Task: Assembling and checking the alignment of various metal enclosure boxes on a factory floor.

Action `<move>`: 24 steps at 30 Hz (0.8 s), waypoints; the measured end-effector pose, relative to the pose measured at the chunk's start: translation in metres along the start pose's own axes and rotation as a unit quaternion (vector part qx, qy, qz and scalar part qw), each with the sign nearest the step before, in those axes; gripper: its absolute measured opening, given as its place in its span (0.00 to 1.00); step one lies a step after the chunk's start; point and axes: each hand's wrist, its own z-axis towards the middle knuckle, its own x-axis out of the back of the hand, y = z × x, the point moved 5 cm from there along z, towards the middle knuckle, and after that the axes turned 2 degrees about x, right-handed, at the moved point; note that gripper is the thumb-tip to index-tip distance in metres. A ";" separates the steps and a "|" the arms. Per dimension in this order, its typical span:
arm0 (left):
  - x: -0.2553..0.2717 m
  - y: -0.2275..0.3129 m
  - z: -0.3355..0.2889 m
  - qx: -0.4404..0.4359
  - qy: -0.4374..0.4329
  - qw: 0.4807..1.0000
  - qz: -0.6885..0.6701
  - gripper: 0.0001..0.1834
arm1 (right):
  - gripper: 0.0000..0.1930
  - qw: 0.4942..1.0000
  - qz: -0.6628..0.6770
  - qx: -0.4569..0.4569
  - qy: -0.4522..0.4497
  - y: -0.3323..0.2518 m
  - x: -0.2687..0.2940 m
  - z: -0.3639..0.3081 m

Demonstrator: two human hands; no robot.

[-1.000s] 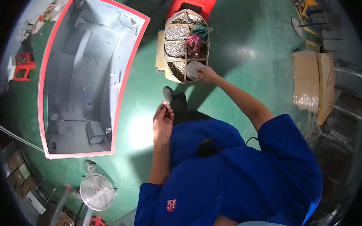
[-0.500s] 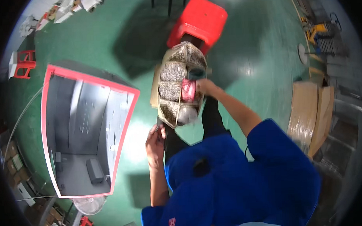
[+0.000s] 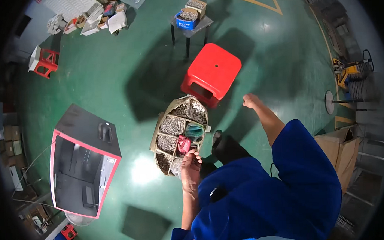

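Observation:
A divided cardboard box (image 3: 171, 126) stands in front of me, several of its compartments filled with small metal pieces, too small to name for certain. A red plastic bag (image 3: 183, 144) and a teal bag (image 3: 194, 130) sit in compartments on its right side. My left hand (image 3: 189, 165) is closed at the box's near right edge, partly covering a clear bag (image 3: 175, 167); what its fingers hold, if anything, is hidden. To the right of the box, my right hand (image 3: 252, 101) is stretched out over the floor with its fingers curled closed, their contents hidden.
Just beyond the box stands a red plastic stool (image 3: 213, 72). Farther off, a small table (image 3: 192, 32) carries two boxes of small parts. A grey cabinet with a pink-red frame (image 3: 86, 150) is at left. Cardboard (image 3: 337, 152) and a yellow-handled pallet jack (image 3: 348, 72) are at right.
My right hand has left the box and swung out to the right. My left hand has moved right, to the box's near edge. The view has shifted, showing more of the far floor.

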 end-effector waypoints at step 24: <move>-0.155 -0.093 0.263 -0.097 0.115 0.987 -0.052 0.11 | 0.23 0.965 0.007 0.263 0.021 0.002 0.310 0.348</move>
